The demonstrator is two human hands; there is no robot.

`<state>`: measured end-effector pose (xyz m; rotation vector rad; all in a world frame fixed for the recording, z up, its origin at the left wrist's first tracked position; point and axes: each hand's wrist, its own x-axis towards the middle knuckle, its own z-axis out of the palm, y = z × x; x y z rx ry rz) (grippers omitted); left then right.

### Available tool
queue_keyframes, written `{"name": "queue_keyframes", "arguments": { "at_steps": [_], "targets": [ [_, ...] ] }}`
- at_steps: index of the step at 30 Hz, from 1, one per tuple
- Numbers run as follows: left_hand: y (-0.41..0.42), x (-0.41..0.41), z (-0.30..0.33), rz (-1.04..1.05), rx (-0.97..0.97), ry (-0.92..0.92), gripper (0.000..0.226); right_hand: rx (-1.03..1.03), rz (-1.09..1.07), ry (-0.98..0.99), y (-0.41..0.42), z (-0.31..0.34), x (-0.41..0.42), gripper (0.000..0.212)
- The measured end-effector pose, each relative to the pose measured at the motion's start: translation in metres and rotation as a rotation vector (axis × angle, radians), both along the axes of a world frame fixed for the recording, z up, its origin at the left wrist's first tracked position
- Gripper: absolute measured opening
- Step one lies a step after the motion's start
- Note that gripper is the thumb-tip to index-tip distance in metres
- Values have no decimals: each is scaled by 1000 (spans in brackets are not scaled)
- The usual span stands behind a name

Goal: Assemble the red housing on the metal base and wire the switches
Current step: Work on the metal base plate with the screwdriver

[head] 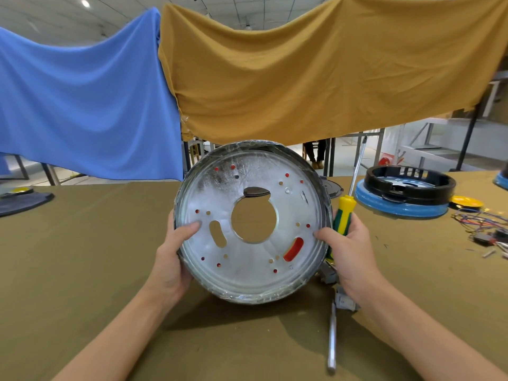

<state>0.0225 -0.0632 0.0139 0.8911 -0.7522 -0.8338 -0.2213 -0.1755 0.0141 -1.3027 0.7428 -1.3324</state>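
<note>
Head view. Metal base (251, 224): round, holed plate, held tilted up on edge over the counter (110, 270), red housing (293, 248) showing through its slots. My left hand (171, 259): grip curled round the base's left rim. My right hand (347, 251): grip pinching the right rim, with a yellow-green screwdriver (343, 215) held alongside. Loose wires (483, 221): far right on the counter.

Red housing (293, 248) mostly hidden behind metal base (255, 273).
</note>
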Motion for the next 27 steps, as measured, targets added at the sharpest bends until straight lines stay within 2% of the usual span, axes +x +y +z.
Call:
{"name": "queue_keyframes", "arguments": {
  "at_steps": [5,10,16,21,27],
  "targets": [
    [0,-4,4,13,-66,42,51,6,15,8,1,2,0,26],
    [0,-7,8,20,-69,104,65,-39,21,40,3,3,1,26],
    [1,-8,9,10,-71,105,52,-14,-19,33,2,2,1,20],
    [3,-8,10,-29,-50,35,76,-21,-26,39,3,3,0,19],
    [4,-9,12,-20,-74,21,68,-29,-20,46,3,3,0,20]
  ]
}}
